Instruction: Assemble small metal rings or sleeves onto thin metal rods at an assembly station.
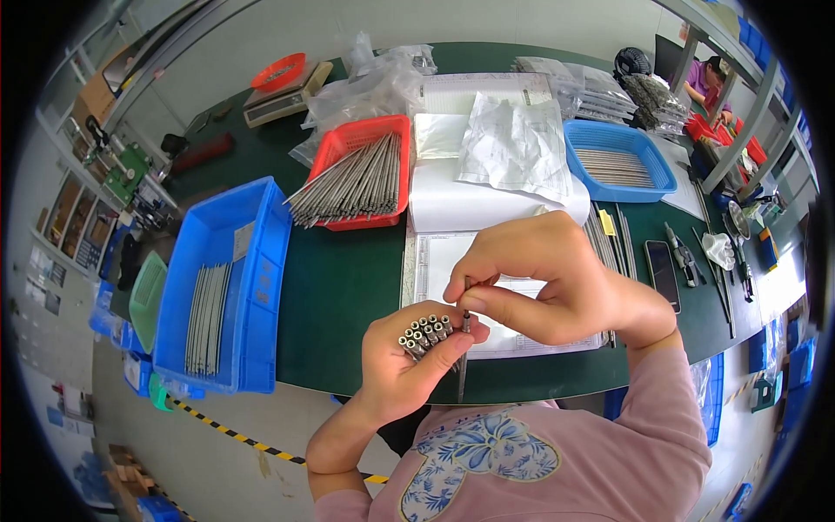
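Observation:
My left hand [391, 361] is wrapped round a bundle of metal rods [424, 334], whose hollow round ends point up toward me. Between its thumb and fingertips stands one separate rod [462, 378], upright, with its lower part showing beneath the hand. Just above, my right hand [552, 278] is closed in a pinch of thumb and forefinger on the top of that same rod. Whether the pinched tip is a separate small piece cannot be made out. Both hands are over printed sheets [439, 265] near the table's front edge.
A red basket [405, 165] heaped with thin metal rods stands beyond my hands. At left is a blue bin [261, 304] with more rods; at right, a light blue basket [622, 187] of rods. A phone [663, 274] and pliers [684, 258] lie rightward. A co-worker [703, 83] sits far right.

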A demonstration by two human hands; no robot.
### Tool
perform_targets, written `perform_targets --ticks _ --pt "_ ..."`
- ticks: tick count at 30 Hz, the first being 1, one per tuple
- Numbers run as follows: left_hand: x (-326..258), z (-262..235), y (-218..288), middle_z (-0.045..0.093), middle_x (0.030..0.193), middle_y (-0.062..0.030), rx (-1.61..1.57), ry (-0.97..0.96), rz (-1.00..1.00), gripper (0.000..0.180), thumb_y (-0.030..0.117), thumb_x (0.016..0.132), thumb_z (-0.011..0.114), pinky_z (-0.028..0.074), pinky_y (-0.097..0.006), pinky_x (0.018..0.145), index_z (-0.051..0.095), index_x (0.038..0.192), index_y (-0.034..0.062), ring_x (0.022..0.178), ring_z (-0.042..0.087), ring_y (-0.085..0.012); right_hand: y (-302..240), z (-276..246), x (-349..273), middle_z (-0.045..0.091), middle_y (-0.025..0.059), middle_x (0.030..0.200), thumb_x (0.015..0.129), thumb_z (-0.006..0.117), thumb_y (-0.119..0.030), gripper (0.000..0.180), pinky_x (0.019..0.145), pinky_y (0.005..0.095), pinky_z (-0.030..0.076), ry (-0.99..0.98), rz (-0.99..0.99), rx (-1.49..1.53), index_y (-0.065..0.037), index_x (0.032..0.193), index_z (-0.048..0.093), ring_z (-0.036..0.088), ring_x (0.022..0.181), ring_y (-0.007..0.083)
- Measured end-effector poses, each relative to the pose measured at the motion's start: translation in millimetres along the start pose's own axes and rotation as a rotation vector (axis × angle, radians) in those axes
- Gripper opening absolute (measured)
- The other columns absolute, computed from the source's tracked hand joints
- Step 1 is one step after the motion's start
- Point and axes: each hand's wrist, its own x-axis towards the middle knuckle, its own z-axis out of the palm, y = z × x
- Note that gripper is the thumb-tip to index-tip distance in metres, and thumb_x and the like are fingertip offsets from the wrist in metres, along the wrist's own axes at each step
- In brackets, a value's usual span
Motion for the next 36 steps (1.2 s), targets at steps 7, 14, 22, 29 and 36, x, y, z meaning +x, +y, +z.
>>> perform_targets --ticks 7,14,22,29,36 --pt "0 0 6 0.064 0.083 -0.0133 0.045 -0.014 0.008 0.008 -0.001 0.082 0.057 0.050 -0.025 0.071 0.055 0.089 -0.0057 0.081 0.063 -0.0171 -5 0 6 0.057 0.0075 0.068 0.075 0.058 0.002 0.008 0.049 0.0287 0.043 0.051 -0.187 -0.048 -0.001 0.082 0.058 0.055 0.053 0.0181" --pt "-2 1 8 0.064 0.081 -0.0116 0.127 0.000 0.015 0.009 0.001 0.081 0.059 0.049 -0.024 0.067 0.056 0.087 -0.0053 0.078 0.062 -0.0136 -6 6 13 0.059 0.0081 0.070 0.074 0.058 0.002 0.008 0.050 0.0275 0.044 0.101 -0.236 -0.012 0.000 0.082 0.059 0.057 0.058 0.0200" --pt "-4 1 6 0.064 0.077 -0.0073 0.189 0.028 0.041 0.012 0.004 0.080 0.062 0.045 -0.020 0.060 0.060 0.088 -0.0048 0.068 0.058 -0.0078 -4 10 11 0.059 0.0090 0.071 0.072 0.059 0.001 0.008 0.051 0.0288 0.044 0.061 -0.188 0.042 -0.002 0.080 0.058 0.057 0.060 0.0231" --pt "-4 0 7 0.064 0.072 -0.0057 0.161 0.016 0.070 0.013 0.004 0.080 0.063 0.044 -0.019 0.056 0.061 0.090 -0.0042 0.064 0.057 -0.0069 -9 7 12 0.060 0.0084 0.068 0.069 0.058 0.005 0.010 0.050 0.0274 0.046 0.033 -0.266 -0.058 0.001 0.078 0.060 0.058 0.056 0.0210" --pt "0 3 6 0.063 0.069 -0.0048 0.117 0.047 0.102 0.011 0.004 0.079 0.063 0.041 -0.019 0.052 0.062 0.088 -0.0028 0.061 0.055 -0.0059 -5 12 10 0.056 0.0071 0.063 0.069 0.060 0.000 0.010 0.044 0.0308 0.040 0.041 -0.217 -0.077 -0.004 0.077 0.060 0.055 0.053 0.0242"
